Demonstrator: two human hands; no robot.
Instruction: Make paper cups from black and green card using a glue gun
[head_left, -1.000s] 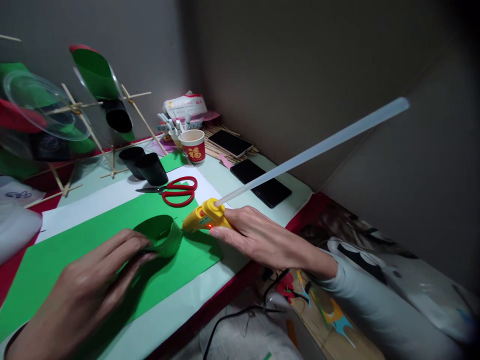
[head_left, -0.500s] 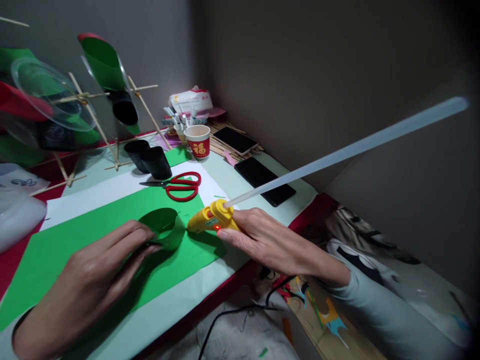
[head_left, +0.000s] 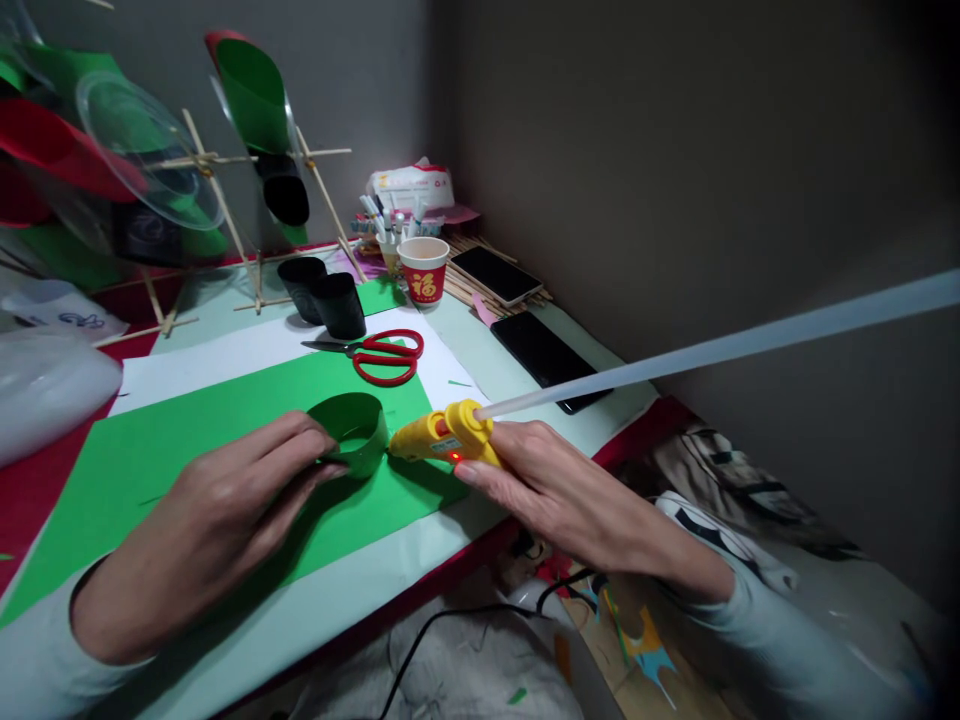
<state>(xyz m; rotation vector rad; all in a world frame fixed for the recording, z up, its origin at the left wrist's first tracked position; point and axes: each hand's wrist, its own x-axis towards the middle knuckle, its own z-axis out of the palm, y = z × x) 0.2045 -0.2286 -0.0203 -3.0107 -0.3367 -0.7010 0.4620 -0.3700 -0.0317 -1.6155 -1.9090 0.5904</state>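
Observation:
My left hand pinches the near left side of a green paper ring, which stands on a green sheet. My right hand is wrapped round a yellow glue gun with a lit red light. Its nozzle points left and sits at the ring's right side, close to the sheet; whether it touches cannot be made out. A long translucent glue stick juts from the gun's back toward the upper right. Red-handled scissors lie on the sheet behind the ring.
Two black cups stand beyond the scissors. A red-and-white paper cup, a black phone and another phone on sticks are at the back right. Stick frames with coloured tubes rise at the left. A black cord hangs below the table edge.
The view has shifted, so most things appear farther right and slightly higher. Both hands keep their holds, and the nozzle stays at the ring's right side.

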